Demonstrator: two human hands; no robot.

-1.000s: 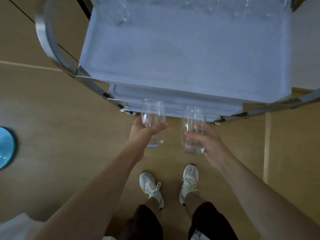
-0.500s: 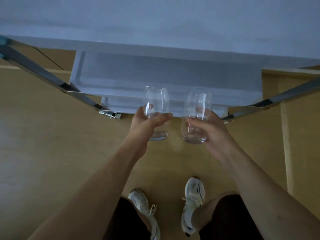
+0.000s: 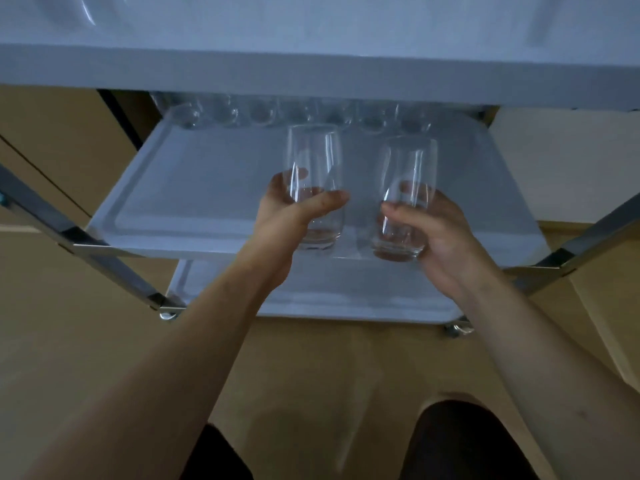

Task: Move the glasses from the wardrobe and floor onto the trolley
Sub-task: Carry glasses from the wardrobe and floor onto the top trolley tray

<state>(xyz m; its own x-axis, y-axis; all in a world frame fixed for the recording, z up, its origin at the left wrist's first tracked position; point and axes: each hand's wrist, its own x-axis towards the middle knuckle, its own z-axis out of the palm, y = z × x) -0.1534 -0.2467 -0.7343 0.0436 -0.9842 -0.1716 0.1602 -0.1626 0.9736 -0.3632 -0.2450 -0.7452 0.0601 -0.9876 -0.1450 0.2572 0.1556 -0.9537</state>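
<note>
Here each hand has one clear glass in its grip: the left hand (image 3: pixel 280 220) curls around the left glass (image 3: pixel 314 168), and the right hand (image 3: pixel 440 233) curls around the right glass (image 3: pixel 405 188). Both glasses are upright over the front part of the trolley's middle shelf (image 3: pixel 194 202). A row of glasses (image 3: pixel 294 110) stands at the back of this shelf.

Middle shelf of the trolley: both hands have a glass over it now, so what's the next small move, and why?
Probably lower both glasses onto the bare front part of the middle shelf. The left hand and right hand each grip a glass just above it, and a row of glasses already fills the back.
</note>
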